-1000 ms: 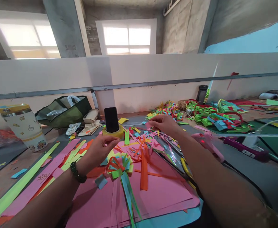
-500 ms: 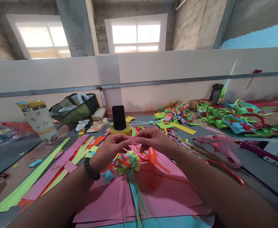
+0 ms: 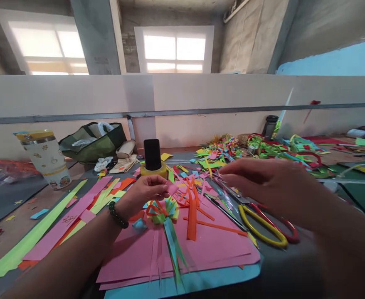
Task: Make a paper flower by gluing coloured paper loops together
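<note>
My left hand [image 3: 145, 194] pinches a small pink paper piece [image 3: 171, 188] just above a multicoloured paper bow [image 3: 162, 209] with long green and blue tails, which lies on pink paper sheets [image 3: 210, 249]. My right hand [image 3: 265, 185] hovers further right, blurred by motion, fingers loosely curled and apparently holding nothing, above the scissors [image 3: 263, 226] with yellow and red handles. Orange strips [image 3: 191, 207] lie between the two hands.
A black phone [image 3: 152, 154] stands in a yellow tape roll behind the bow. A decorated jar [image 3: 47, 160] and a green bag [image 3: 92, 141] sit at the back left. Long green and pink strips [image 3: 45, 228] lie left. Piles of paper bows [image 3: 263, 147] fill the back right.
My right hand has let go of the pink piece and swung right over the scissors. My left hand keeps the piece. The camera has shifted, and the pink glue gun is now hidden.
</note>
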Motion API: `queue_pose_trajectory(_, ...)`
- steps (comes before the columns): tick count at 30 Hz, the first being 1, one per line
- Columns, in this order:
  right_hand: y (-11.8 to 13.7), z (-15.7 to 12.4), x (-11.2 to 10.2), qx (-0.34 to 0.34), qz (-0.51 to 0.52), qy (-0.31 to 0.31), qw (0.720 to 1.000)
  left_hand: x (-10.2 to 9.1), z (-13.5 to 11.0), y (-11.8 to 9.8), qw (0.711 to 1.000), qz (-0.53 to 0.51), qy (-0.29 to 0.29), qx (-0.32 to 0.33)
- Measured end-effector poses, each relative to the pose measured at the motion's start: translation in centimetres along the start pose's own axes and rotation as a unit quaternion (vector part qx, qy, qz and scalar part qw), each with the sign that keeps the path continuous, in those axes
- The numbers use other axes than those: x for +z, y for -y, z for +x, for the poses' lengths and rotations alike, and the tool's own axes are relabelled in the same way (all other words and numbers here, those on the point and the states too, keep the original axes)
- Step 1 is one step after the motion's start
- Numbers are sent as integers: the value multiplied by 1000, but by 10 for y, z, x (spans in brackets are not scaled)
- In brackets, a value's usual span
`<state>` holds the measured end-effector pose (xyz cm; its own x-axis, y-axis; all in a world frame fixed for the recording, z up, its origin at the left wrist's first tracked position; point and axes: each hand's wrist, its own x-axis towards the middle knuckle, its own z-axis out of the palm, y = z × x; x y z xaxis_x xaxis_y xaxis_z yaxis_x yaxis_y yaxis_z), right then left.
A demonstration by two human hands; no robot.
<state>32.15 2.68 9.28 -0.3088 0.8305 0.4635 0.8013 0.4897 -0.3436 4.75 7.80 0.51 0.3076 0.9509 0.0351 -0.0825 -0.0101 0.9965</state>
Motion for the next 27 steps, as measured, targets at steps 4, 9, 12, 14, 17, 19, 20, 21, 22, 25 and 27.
queue_pose_trajectory(4, -50, -37, -19, 141, -147, 42, 978, -1, -3, 2, 999, 31, 19, -4)
queue_pose_trajectory(9, -112, -76, 9, 243, -207, 156, 935, 7, -8, 0, 998, 59, 29, 0)
queue_pose_trajectory(12, -122, -83, 34, 198, -173, 153, 953, 13, -12, -4, 997, 82, 13, 2)
queue_pose_trajectory(14, -121, -79, 46, 180, -185, 137, 956, 16, -13, -6, 995, 94, 12, 8)
queue_pose_trajectory(17, -117, -66, 54, 198, -201, 128, 951, 16, -12, -8, 995, 93, 17, 32)
queue_pose_trajectory(19, -117, -60, 52, 196, -183, 113, 957, 14, -10, -8, 995, 82, 14, 47)
queue_pose_trajectory(20, -118, -59, 49, 190, -165, 101, 963, 12, -9, -7, 996, 73, 11, 48)
queue_pose_trajectory(21, -119, -59, 44, 185, -147, 87, 968, 11, -8, -6, 997, 61, 9, 46)
queue_pose_trajectory(22, -120, -60, 39, 187, -133, 74, 971, 10, -7, -6, 998, 46, 8, 42)
queue_pose_trajectory(25, -115, -68, 19, 208, -105, 30, 972, 9, -6, -5, 1000, -19, 14, 20)
queue_pose_trajectory(27, -106, -73, 8, 206, -71, 13, 976, 10, -6, -6, 997, -64, 27, 16)
